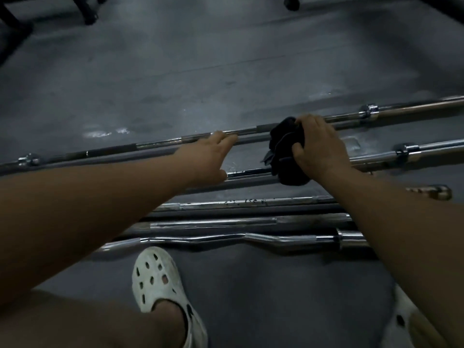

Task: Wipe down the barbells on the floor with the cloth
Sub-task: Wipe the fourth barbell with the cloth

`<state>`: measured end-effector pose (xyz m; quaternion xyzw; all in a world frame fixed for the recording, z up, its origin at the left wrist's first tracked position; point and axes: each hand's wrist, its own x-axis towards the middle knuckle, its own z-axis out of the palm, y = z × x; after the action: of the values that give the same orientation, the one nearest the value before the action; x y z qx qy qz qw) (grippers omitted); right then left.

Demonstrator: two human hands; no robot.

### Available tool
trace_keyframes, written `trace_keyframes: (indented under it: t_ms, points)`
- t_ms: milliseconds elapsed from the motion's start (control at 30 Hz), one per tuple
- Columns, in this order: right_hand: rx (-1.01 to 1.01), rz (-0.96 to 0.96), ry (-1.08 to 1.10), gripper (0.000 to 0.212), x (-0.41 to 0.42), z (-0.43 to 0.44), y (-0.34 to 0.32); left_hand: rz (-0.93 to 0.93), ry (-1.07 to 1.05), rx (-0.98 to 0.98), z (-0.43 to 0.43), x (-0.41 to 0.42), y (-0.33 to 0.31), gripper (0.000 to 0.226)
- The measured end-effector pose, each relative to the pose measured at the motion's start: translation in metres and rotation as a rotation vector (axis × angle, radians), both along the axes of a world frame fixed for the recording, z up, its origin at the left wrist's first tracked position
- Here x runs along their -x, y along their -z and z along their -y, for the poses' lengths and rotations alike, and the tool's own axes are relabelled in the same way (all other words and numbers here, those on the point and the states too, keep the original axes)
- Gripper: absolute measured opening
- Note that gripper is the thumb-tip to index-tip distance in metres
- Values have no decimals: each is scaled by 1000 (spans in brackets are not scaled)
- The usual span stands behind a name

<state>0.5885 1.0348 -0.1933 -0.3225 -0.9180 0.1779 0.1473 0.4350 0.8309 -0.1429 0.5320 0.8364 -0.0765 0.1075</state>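
Several chrome barbells lie side by side on the dark floor. The farthest barbell [155,143] runs across the whole view. My right hand [319,146] grips a bunched black cloth [286,151] that sits on this bar and hangs down over the second barbell [376,155]. My left hand [213,151] reaches out with straight fingers, its fingertips resting on the farthest bar left of the cloth. Nearer to me lie two straight bars [238,202] and a curl bar [226,238].
My feet in white perforated clogs [160,280] stand just in front of the curl bar. Black legs of gym equipment [88,11] stand at the far left, and another [292,2] at the top right. Grey floor stretches beyond the bars.
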Motion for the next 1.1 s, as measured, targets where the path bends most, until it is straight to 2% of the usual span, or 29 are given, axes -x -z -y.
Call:
trace_keyframes:
  t_ms: [200, 333, 500, 567, 700, 767, 833, 900, 1000, 1100]
  points:
    - [74, -86, 86, 45, 25, 9, 22, 46, 114, 16, -15, 22, 11, 88]
    - [182, -137, 181, 48, 40, -2, 51, 27, 179, 117, -36, 47, 38, 85]
    - [267, -125, 151, 54, 70, -19, 93, 130, -79, 137, -58, 84, 121, 66]
    - [247, -64, 175, 56, 78, -30, 119, 124, -164, 161, -54, 91, 162, 59]
    - [157, 261, 178, 63, 83, -44, 180, 123, -187, 199, -32, 100, 230, 59]
    - [170, 262, 195, 63, 90, -41, 195, 108, -161, 132, -22, 103, 254, 65]
    - [123, 251, 203, 63, 108, -26, 201, 97, -161, 45, -19, 106, 270, 59]
    - [111, 216, 135, 55, 132, 4, 203, 41, -172, -32, -20, 107, 278, 50]
    - [130, 110, -80, 41, 167, 56, 208, -47, -155, -58, -26, 114, 283, 32]
    - [133, 135, -285, 47, 172, 51, 208, 63, -186, 154, -45, 130, 269, 18]
